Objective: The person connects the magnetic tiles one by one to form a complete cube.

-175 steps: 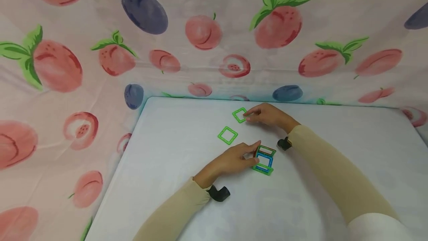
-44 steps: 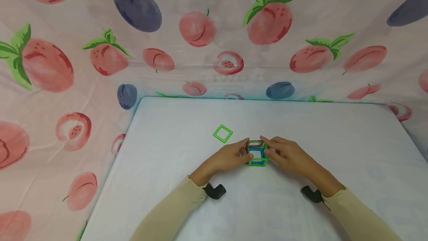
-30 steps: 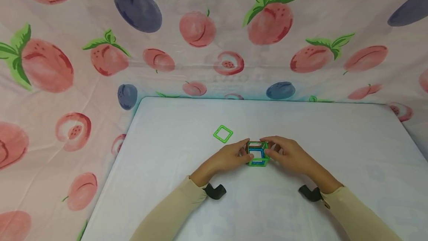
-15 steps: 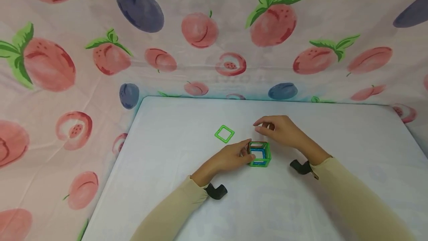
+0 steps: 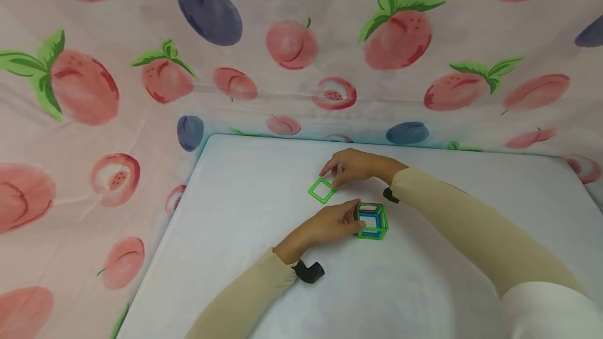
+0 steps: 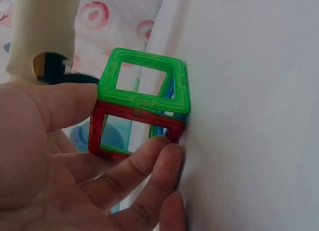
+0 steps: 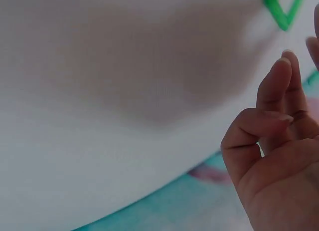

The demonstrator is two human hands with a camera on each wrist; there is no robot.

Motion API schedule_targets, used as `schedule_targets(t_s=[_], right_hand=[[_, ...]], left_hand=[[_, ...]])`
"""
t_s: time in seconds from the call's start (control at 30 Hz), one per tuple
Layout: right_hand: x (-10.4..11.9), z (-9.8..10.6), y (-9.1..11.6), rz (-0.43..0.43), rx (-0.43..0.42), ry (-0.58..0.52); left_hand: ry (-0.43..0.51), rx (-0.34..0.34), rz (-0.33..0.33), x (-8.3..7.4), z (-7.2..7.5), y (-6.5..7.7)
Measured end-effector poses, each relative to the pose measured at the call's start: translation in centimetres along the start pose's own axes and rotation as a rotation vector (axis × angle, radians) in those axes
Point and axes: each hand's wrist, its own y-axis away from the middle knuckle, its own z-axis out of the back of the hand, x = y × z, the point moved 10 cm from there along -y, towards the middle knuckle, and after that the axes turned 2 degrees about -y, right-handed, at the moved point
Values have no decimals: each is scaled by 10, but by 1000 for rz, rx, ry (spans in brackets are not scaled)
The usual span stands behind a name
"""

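My left hand (image 5: 327, 226) grips a box of magnetic tiles (image 5: 383, 221) that stands on the table. In the left wrist view the thumb lies at the edge of its green tile (image 6: 144, 99) and the fingertips touch the red tile (image 6: 114, 151); blue shows inside the box. Beyond it, a loose green square magnetic tile (image 5: 312, 192) lies flat. Over that tile's right corner reaches my right hand (image 5: 355, 165), thumb and forefinger spread apart. The right wrist view shows a gap between the visible fingers and the green tile (image 7: 284, 21).
The white table (image 5: 254, 182) runs back to a fruit-print cloth (image 5: 292, 88) that hangs along its far and left sides. Black wrist mounts (image 5: 308, 272) sit below both cuffs.
A green tile from the back now forms the box's right side. My right hand has let go of the box and moved up and left to the loose green tile. The left hand keeps its grip.
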Motion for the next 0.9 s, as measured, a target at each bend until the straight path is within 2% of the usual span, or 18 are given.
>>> schedule_targets(t_s=[0.1,0.23,0.37,0.47,0.63,0.9], right_hand=[[1,-11,-10,-9,51,40],[1,-20,-21,-26,77,84],[-3,-20,-26,-78,61,131],[-10,-15,-21,-110,21,145],[-23,3,6,-109,-90,78],[-34,37,84,-146,-331,-46]], left_hand=[[-2,4,-8,-2,-1,0],[-4,7,-17,-3,-1,0],[-6,5,-12,-1,0,0],[-11,2,-9,-1,-2,-1],[-16,-2,9,0,-4,-2],[-22,1,27,3,-2,-2]])
